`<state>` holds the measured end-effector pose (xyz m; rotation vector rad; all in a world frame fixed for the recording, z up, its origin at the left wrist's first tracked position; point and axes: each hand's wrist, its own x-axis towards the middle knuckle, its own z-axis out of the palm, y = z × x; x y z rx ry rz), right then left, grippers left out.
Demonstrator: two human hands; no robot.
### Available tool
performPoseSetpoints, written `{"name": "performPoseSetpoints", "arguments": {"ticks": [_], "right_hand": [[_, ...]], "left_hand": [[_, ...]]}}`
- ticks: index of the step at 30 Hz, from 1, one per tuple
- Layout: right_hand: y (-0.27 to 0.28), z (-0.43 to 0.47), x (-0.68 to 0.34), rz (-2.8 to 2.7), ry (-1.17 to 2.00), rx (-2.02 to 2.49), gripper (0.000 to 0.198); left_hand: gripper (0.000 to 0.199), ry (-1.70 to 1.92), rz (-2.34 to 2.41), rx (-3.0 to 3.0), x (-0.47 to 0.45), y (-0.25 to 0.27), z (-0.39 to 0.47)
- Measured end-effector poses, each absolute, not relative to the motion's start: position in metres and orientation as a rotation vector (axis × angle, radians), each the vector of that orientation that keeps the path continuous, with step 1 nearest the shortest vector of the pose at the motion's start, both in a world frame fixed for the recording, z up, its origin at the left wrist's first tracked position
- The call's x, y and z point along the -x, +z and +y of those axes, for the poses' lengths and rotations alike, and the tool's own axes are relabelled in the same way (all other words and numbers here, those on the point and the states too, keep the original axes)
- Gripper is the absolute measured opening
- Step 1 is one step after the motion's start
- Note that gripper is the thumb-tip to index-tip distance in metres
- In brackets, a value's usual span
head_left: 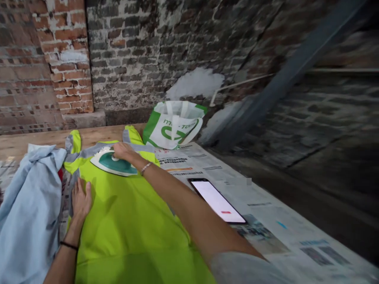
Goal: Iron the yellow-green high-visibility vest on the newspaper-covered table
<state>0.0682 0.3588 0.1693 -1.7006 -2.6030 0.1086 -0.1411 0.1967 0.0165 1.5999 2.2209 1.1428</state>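
A bright yellow high-visibility jacket (118, 221) with grey bands lies spread out in front of me. Gripped by its handle in my right hand (122, 151) is a white and teal clothes iron (118, 165), resting on the upper part of the jacket with its tip pointing right. My left hand (81, 199) lies flat on the jacket's left edge, fingers stretched out and holding nothing. Beside that hand, on the left, is a light blue garment (35, 197), loosely bunched.
Newspaper (266, 205) covers the wooden table (103, 131). A phone (219, 201) with a lit screen lies right of the jacket. A white and green bag (174, 124) stands at the back. Behind it rises a brick wall (133, 59); a slanted beam (281, 79) crosses the right side.
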Motion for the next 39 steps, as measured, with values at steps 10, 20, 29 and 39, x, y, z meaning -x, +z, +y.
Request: {"name": "performPoseSetpoints", "arguments": {"ticks": [10,20,29,39], "right_hand": [[0.171,0.36,-0.079,-2.642,0.21,1.7,0.044],[0.177,0.212,-0.149,-2.875,0.354,1.434,0.026],[0.175,0.171,-0.161,-2.914,0.24,1.44,0.027],[0.164,0.328,-0.147,-2.734,0.08,1.511,0.035]], "left_hand": [[0.078,1.103,2.206,-1.591,0.143,0.03,0.2],[0.081,1.072,2.188,-1.568,0.137,0.051,0.201],[0.078,1.114,2.195,-1.56,0.138,0.055,0.197],[0.077,1.044,2.237,-1.572,0.142,0.041,0.198]]}}
